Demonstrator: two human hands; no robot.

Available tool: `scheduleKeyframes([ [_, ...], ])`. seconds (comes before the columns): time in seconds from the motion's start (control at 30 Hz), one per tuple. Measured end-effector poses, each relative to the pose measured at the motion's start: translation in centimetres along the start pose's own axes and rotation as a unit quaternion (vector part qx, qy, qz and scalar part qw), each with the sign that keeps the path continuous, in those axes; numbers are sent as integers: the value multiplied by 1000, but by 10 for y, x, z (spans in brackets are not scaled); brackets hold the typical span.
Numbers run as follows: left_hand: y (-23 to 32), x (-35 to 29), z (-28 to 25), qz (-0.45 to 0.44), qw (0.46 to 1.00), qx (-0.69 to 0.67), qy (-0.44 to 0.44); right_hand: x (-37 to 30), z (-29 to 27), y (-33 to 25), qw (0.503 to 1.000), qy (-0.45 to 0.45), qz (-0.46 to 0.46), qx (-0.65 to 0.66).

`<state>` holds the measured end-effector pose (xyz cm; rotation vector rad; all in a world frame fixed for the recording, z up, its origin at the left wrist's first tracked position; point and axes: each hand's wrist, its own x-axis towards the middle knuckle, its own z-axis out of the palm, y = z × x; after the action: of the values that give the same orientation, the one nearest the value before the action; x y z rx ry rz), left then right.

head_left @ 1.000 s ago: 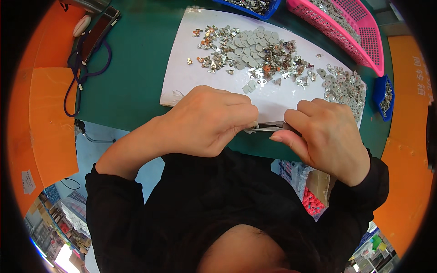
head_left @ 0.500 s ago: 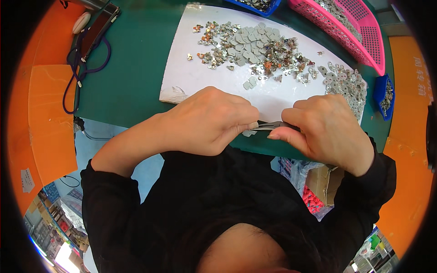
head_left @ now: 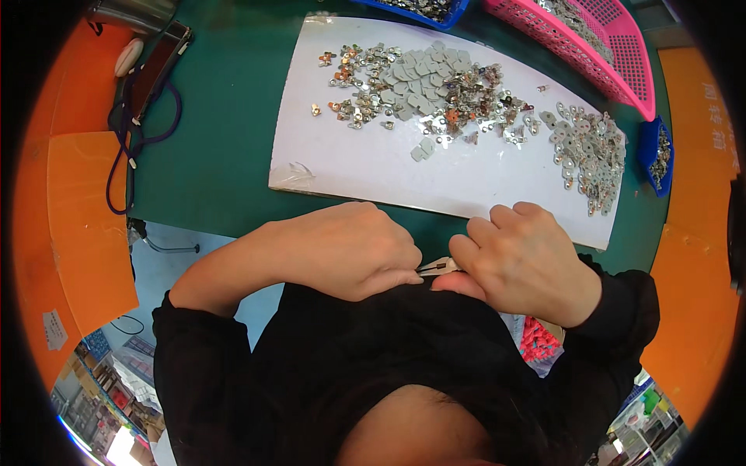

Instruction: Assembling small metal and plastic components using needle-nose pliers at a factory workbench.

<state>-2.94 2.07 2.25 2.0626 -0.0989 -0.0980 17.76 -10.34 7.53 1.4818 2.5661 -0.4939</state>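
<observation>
My right hand point(head_left: 524, 268) is closed round a pair of pliers point(head_left: 440, 266), whose jaws point left; the handles are hidden in the palm. At the jaw tips my left hand point(head_left: 342, 252) is closed in a pinch, and what its fingers hold is hidden. Both hands are close to my chest, below the near edge of a white board point(head_left: 458, 186). On the board lie a heap of flat grey plates point(head_left: 420, 78), a scatter of small shiny metal parts point(head_left: 478, 101), and, at the right, a pile of grey pieces with metal bits point(head_left: 587, 151).
A pink plastic basket point(head_left: 622, 81) and a blue bin point(head_left: 435, 19) of metal parts stand at the back. Another small blue bin point(head_left: 659, 159) sits to the right. A dark cord point(head_left: 175, 116) lies at the left on the green table point(head_left: 225, 109). Orange panels point(head_left: 89, 217) flank both sides.
Both hands and the pliers have moved toward my chest, off the board's near edge. The pale piece seen earlier under my left fingertips no longer shows.
</observation>
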Motion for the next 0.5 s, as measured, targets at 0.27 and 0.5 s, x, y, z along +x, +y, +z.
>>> scheduleKeyframes([
  [0.27, -7, -31, -9, -17, 990, -6, 142, 16, 20, 10, 978, 182, 45, 87],
  [0.5, -29, -64, -1, -30, 790, -322, 520, 71, 47, 9, 903, 392, 158, 77],
])
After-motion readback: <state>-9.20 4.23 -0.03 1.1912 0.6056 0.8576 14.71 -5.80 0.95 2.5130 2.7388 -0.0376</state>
